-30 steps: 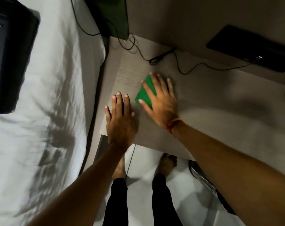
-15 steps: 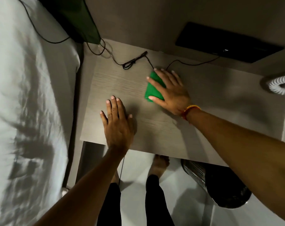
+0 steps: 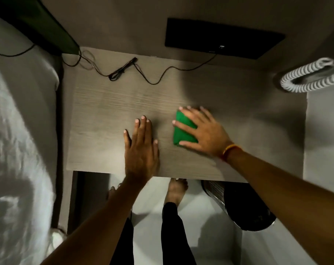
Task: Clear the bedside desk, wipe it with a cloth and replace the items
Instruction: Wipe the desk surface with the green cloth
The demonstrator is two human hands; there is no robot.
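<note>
The green cloth (image 3: 183, 129) is lying mid-bench (image 3: 104, 111), just right of our left hand (image 3: 141, 148); we are pressing it flat under our spread right hand (image 3: 204, 129) for wiping, while the left, also spread, is bracing us.

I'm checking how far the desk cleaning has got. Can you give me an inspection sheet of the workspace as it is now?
Surface: wood-grain desk, top bare apart from cloth, hands and cable.
Job's things: folded green cloth flat on the desk; the cleared items are not seen.
Clutter: nothing seen on the desk.
Hands: right hand spread flat on the cloth; left hand flat on the desk beside it, holding nothing.
Cables: black cable looped along the desk's back edge, leading to a black panel on the wall.
Surroundings: white bed to the left, mesh bin on the floor under the desk's right end, coiled white cord at right.
</note>
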